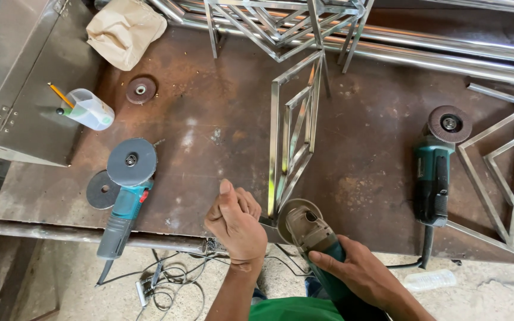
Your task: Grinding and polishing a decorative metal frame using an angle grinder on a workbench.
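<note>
A: Your right hand (pixel 361 273) grips the grinder (pixel 313 235) at the desk (pixel 209 137) edge; your left hand (pixel 236 223) is clenched beside the steel frame (pixel 292 139).

B: With the frame unheld, the disc could likely kick it over.

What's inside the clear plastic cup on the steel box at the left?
The cup lies tipped on its side on the box. A yellow pencil and a dark-tipped marker stick out of its mouth; their lower ends blur behind the cloudy plastic.
</note>
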